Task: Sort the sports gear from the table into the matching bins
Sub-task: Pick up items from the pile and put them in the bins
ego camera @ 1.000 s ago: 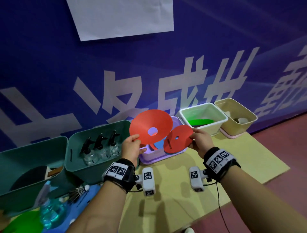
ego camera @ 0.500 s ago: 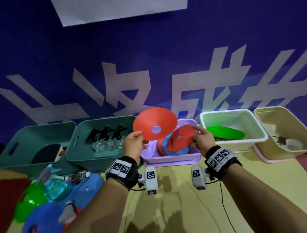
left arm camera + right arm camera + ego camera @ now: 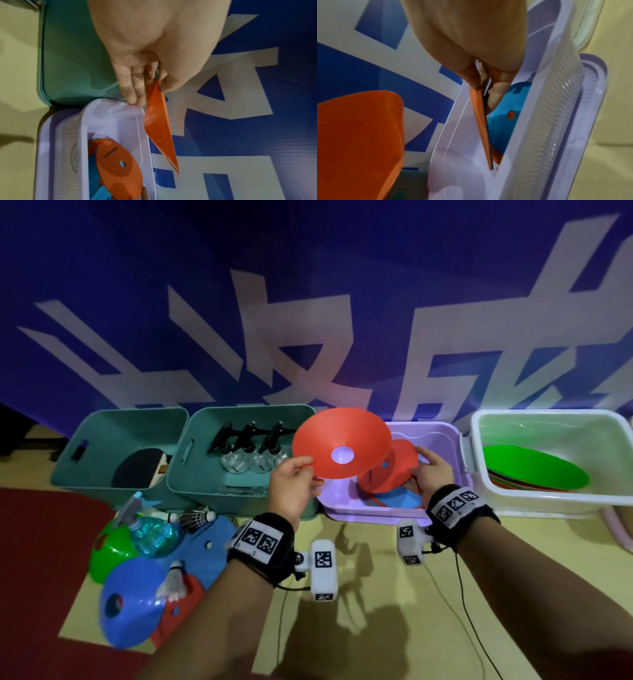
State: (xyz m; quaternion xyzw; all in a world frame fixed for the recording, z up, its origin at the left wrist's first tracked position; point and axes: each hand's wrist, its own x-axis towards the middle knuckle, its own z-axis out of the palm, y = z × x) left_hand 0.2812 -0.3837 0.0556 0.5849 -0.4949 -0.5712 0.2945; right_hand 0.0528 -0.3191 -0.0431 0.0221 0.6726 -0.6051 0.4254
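Note:
My left hand [image 3: 298,477] pinches the rim of a large red disc cone [image 3: 342,450], tilted above the left end of the purple bin [image 3: 376,511]. In the left wrist view the red cone [image 3: 159,121] is edge-on between thumb and fingers [image 3: 133,86]. My right hand [image 3: 428,470] pinches a smaller red disc [image 3: 394,470] by its edge and holds it upright inside the bin. Seen from the right wrist, this red disc [image 3: 482,121] stands over a blue disc [image 3: 503,121] lying in the bin.
A teal bin with spray bottles [image 3: 239,450] and a teal bin with a paddle [image 3: 120,446] stand to the left. To the right is a white bin with green discs [image 3: 548,460]. Blue cones [image 3: 130,607], a green cone [image 3: 109,553], a water bottle [image 3: 150,532] and shuttlecocks [image 3: 195,518] lie at front left.
My right hand has lowered its red disc down into the purple bin. My left hand still holds the large red cone at about the same height. The head view has swung left.

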